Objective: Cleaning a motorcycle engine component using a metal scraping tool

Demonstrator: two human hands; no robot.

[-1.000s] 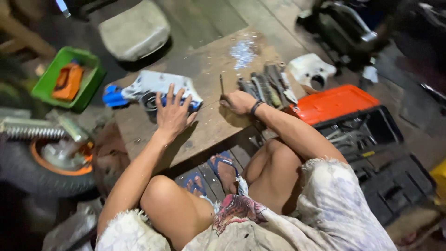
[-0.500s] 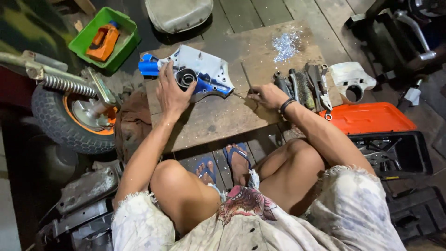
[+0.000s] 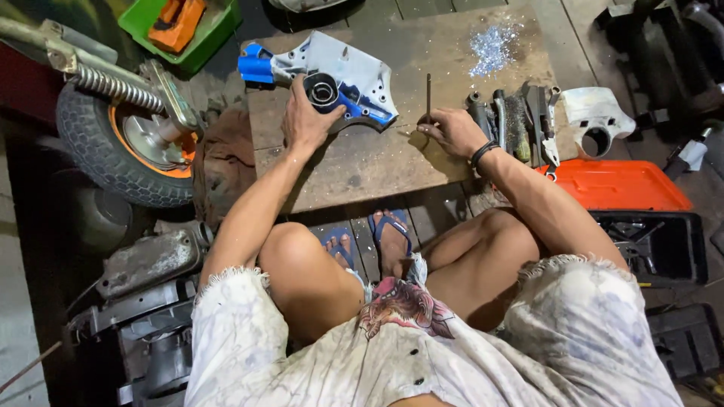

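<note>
The left hand (image 3: 304, 119) presses the blue-and-white casing (image 3: 339, 75) flat on the table (image 3: 362, 166), steadying it; right of the casing, the right hand (image 3: 451, 132) pinches a thin rod (image 3: 428, 96) upright.

Table (image 3: 377, 169): bare wood, rough, matt, stained. Housing (image 3: 354, 71): smooth grey metal, glossy blue paint. Rod (image 3: 428, 94): thin dark metal, matt. Shavings (image 3: 492, 45): bright metallic glitter. Toolbox lid (image 3: 611, 185): smooth orange plastic. Tyre (image 3: 98, 143): matt black treaded rubber.
</note>
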